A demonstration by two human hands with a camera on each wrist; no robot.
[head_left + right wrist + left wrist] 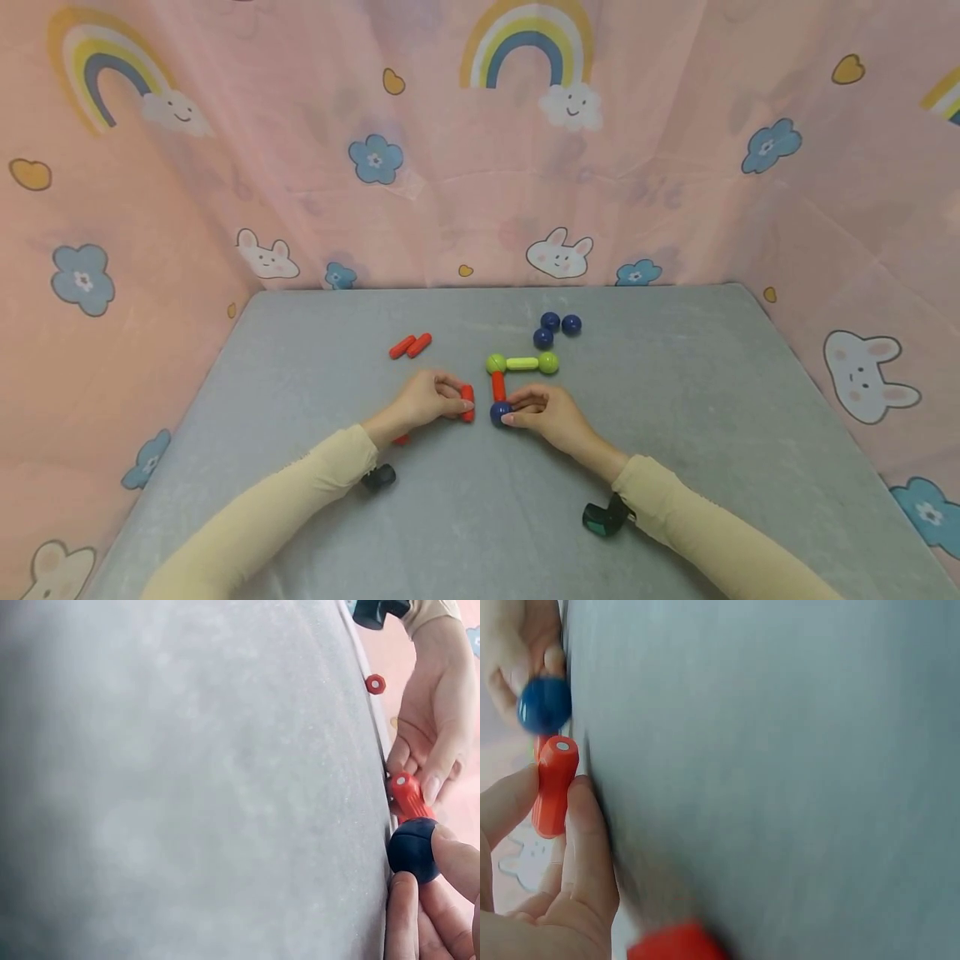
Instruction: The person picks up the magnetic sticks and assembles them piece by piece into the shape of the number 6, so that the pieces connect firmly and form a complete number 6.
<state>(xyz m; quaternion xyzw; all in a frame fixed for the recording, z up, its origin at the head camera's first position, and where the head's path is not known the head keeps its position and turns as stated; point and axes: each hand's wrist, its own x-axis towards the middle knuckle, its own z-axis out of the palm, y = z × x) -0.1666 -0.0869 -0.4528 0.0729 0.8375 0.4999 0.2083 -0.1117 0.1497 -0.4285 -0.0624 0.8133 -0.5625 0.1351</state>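
Note:
Between thumb and fingers, my left hand (429, 398) pinches a red rod (554, 787) with a pale disc in its end. My right hand (553, 418) holds a dark blue ball (413, 850) at the near end of a joined piece. From that ball a second red rod (498, 386) runs back to a green ball (497, 363). A light green rod (522, 364) links this one to another green ball (549, 362) on the right. The red rod in my left hand is a small gap left of the blue ball.
Two red rods (410, 346) lie at the back left. Three loose dark blue balls (551, 322) sit behind the green balls. Another red rod (401, 439) is partly hidden under my left wrist. A patterned pink curtain (450, 208) borders the grey table (675, 375).

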